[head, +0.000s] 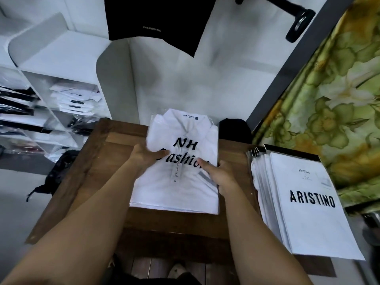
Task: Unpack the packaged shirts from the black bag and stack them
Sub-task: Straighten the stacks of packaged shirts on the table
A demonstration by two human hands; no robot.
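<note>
In the middle of the frame a flat packaged shirt (185,188), white cloth in glossy clear plastic printed with black letters "NH Fashion", lies over the thin layered edges of similar packets (174,209) on the brown wooden worktop (115,140). The left hand (147,156) has its grip closed on the left edge, thumb on top. The right hand (220,174) pinches the right edge the same way. At lower right rests a slanted stack of rectangular white ARISTINO packets (308,212).

White shelf unit (61,58) left of wooden tabletop (115,161). Green floral fabric (333,103) beyond right edge. White wall (195,83) behind far edge.
</note>
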